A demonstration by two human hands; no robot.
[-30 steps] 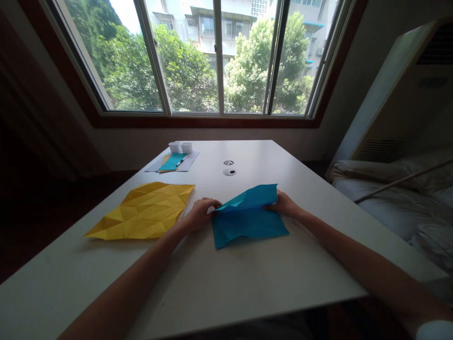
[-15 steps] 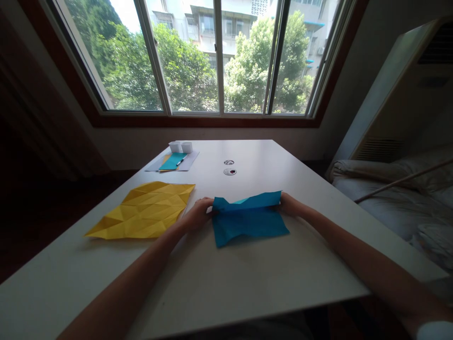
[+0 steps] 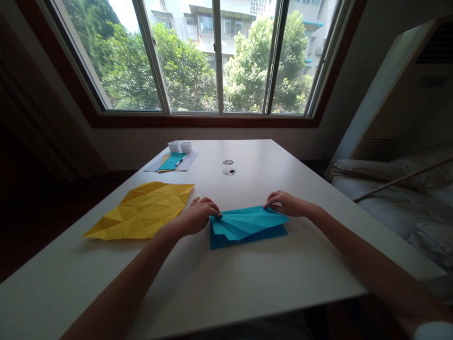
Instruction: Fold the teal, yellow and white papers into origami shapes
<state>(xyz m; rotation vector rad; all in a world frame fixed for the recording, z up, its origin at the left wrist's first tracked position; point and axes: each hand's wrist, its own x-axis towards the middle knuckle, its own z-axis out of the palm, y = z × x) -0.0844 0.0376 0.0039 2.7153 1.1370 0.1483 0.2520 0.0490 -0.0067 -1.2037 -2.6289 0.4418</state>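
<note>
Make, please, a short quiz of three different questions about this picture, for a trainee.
1. What do the left hand and the right hand both touch?
A) the pen
B) the folded blue paper
C) the window

2. True or false: the yellow paper lies to the left of the folded blue paper.

3. Fill the blank with "near" or "far": two white cups stand by the ____ end of the table.

Key: 1. B. 2. True. 3. Far.
</note>
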